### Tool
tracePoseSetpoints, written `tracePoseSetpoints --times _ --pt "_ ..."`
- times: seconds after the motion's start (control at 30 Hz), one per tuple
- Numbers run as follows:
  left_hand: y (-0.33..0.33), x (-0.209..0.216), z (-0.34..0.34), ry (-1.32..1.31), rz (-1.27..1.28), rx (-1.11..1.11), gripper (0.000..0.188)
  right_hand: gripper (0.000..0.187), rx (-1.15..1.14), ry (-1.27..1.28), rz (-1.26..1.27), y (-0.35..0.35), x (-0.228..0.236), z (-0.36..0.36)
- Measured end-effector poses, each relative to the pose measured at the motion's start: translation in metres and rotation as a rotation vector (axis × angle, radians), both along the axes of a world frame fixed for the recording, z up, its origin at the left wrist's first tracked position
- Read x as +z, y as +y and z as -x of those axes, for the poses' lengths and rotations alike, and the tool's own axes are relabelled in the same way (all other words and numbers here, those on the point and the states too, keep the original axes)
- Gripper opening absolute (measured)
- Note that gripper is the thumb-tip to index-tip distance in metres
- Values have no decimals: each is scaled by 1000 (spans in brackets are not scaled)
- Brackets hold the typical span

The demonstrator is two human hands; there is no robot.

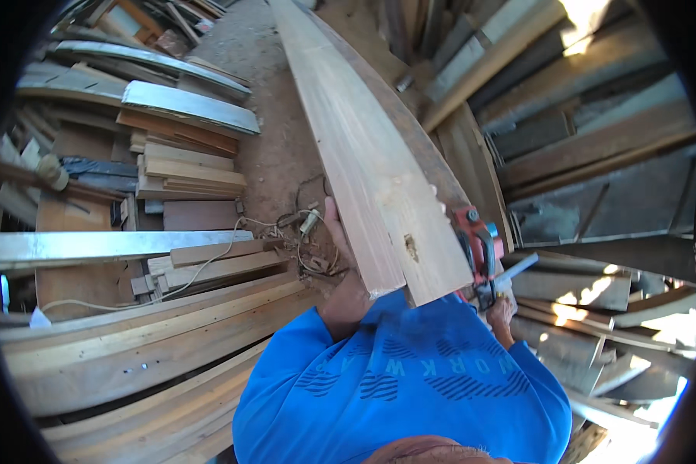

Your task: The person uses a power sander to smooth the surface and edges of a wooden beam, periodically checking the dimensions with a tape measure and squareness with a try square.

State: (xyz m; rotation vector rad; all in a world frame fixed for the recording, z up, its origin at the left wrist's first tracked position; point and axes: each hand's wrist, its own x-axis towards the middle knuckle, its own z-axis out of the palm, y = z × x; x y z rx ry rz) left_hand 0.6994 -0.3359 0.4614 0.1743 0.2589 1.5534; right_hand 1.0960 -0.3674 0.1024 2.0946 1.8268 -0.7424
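Two long pale wooden boards lie side by side in front of me, stretching away to the far end. My left hand (340, 240) grips the long edge of the left board (356, 224), its thumb up along the side and the other fingers hidden underneath. The right board (433, 267) has a dark knot hole near its close end. A red power tool (479, 243) with a dark handle sits against that board's right side. Just below the tool is my right hand (501, 311), beside a light blue-grey bar (516, 268); its fingers are too small and partly hidden to read.
Stacked planks (193, 174) and long beams (147, 332) fill the left side. A pale cable (216, 267) runs over them to a white connector (309, 223) near wood shavings. Timber (595, 155) leans and lies along the right. Dirt floor (263, 77) shows at the far left of the boards.
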Motion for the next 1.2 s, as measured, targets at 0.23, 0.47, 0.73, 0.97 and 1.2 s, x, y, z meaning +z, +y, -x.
tracePoseSetpoints --times 0.23,0.47,0.73,0.97,1.2 --pt "37 97 19 -1 -174 294 100 32 -211 133 -178 40 9 -13" --pt "43 138 32 331 -255 267 98 27 -46 456 -505 117 45 31" --pt "38 161 35 55 -53 166 106 26 239 733 -658 148 133 112" --pt "34 143 69 -295 -351 -205 108 28 318 1077 -700 149 301 187" --pt "21 156 46 226 -8 204 105 28 260 1450 -666 138 369 201"
